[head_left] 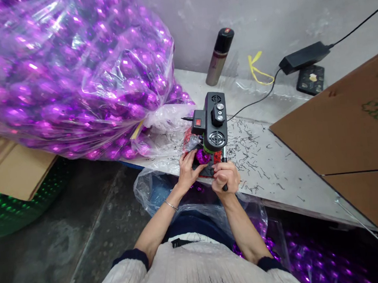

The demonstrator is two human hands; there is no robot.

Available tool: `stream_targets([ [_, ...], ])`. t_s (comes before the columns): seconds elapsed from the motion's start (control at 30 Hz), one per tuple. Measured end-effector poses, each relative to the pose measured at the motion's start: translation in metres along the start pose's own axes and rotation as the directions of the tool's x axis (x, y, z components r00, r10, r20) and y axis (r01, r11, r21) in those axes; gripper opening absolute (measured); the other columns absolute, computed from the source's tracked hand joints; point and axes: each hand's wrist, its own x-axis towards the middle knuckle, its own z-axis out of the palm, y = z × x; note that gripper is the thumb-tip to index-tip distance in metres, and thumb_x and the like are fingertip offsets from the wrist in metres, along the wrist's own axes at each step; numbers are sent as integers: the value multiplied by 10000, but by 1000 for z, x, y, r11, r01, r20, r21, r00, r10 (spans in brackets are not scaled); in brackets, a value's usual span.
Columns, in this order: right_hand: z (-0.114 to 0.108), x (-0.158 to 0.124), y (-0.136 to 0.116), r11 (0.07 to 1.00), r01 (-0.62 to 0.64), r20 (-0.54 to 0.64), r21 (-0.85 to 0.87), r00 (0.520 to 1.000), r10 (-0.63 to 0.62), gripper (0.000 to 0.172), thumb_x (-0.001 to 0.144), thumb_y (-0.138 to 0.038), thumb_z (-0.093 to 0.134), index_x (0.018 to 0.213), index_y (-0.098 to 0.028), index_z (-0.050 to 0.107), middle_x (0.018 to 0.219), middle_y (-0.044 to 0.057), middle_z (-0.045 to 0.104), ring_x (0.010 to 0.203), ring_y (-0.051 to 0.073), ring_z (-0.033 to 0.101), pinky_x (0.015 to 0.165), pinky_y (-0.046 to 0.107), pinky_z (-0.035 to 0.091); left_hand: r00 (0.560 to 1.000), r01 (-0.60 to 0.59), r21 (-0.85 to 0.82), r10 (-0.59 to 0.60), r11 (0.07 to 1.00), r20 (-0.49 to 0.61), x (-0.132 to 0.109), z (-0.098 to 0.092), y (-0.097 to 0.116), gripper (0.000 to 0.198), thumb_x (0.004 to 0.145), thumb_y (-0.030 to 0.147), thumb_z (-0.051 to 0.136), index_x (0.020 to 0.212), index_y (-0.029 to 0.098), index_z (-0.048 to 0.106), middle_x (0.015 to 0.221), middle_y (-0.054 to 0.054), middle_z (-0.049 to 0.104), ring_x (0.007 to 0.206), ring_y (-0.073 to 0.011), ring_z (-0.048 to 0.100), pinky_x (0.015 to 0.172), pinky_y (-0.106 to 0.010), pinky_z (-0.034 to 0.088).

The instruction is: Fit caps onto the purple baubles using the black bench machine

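Note:
My left hand [188, 172] has its thumb and fingers around a shiny purple bauble [203, 156] under the head of a small black bench press [215, 118]. My right hand [226, 177] is closed around the black-gripped lever [223, 156] on the press's right side. The grip's lower end sticks out below my fist. Part of the red and black press base shows around the bauble; the rest is hidden by the press head and my hands.
A big clear bag of purple baubles [100, 69] bulges at the left. Small dark wire pieces [247, 153] litter the white table [281, 186]. Behind stand a dark flask [220, 57], a yellow tie [256, 69] and a power adapter [303, 57]. A cardboard box [339, 130] is at right.

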Motion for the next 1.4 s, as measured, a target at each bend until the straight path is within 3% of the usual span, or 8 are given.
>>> stream_targets([
  [0.33, -2, 6, 2, 994, 108, 56, -30, 993, -106, 283, 1048, -247, 378, 780, -240, 469, 712, -21, 571, 614, 114, 593, 618, 278, 476, 1000, 11, 9, -11, 1000, 10, 3, 3, -1, 602, 894, 443, 754, 1415, 209, 563, 1330, -159, 702, 1274, -307, 652, 1140, -553, 465],
  [0.6, -13, 61, -25, 975, -222, 26, 2, 975, 222, 325, 1003, -185, 461, 684, -226, 509, 636, -28, 572, 621, 128, 597, 630, 290, 440, 992, -120, 29, 121, 992, -42, -11, -5, 1, 652, 938, 454, 694, 1493, 196, 468, 1354, -176, 676, 1298, -301, 643, 1131, -547, 494],
  [0.87, -16, 42, -22, 992, -124, 81, -6, 989, 124, 255, 964, -125, 480, 740, -231, 542, 694, 2, 631, 652, 148, 619, 628, 305, 464, 867, -427, 88, 380, 900, 324, -80, -53, 12, 649, 881, 536, 731, 1418, 207, 574, 1376, -219, 645, 1269, -320, 650, 1016, -494, 562],
  [0.97, -17, 37, -21, 994, -104, 98, -15, 990, 105, 250, 959, -110, 476, 748, -233, 532, 699, 2, 628, 659, 147, 619, 624, 300, 468, 921, -343, 120, 309, 932, 236, -54, -59, 2, 493, 976, 473, 620, 1381, 191, 604, 1323, -201, 680, 1224, -292, 677, 997, -466, 567],
  [1.07, -18, 38, -21, 997, -77, 107, -20, 991, 79, 250, 960, -106, 471, 751, -234, 519, 680, -7, 606, 650, 141, 612, 611, 287, 457, 998, -66, 266, 69, 962, 0, 2, -70, -16, 348, 1036, 269, 458, 1313, 189, 652, 1310, -181, 691, 1253, -282, 651, 1087, -498, 502],
  [1.17, -18, 39, -22, 998, -62, 107, -23, 992, 64, 238, 960, -104, 476, 766, -232, 524, 682, -10, 603, 650, 136, 613, 606, 278, 453, 968, 243, 469, -179, 849, -178, 58, -95, -32, 392, 974, 183, 432, 1284, 102, 658, 1372, -252, 636, 1356, -374, 546, 1146, -599, 402],
  [1.27, -18, 39, -22, 997, -69, 105, -25, 992, 72, 228, 964, -109, 479, 777, -231, 525, 701, -8, 610, 641, 127, 606, 592, 266, 451, 933, 334, 647, -339, 686, -122, 93, -125, -37, 369, 905, 133, 448, 1156, 17, 692, 1262, -318, 656, 1277, -439, 572, 1102, -616, 401],
  [1.4, -17, 38, -23, 997, -49, 106, -52, 993, 55, 242, 978, -131, 470, 764, -232, 520, 689, -6, 608, 615, 127, 599, 567, 265, 451, 912, 310, 715, -409, 626, -37, 108, -156, -44, 354, 875, 70, 414, 1093, 55, 692, 1047, -259, 716, 1099, -410, 660, 993, -558, 473],
])
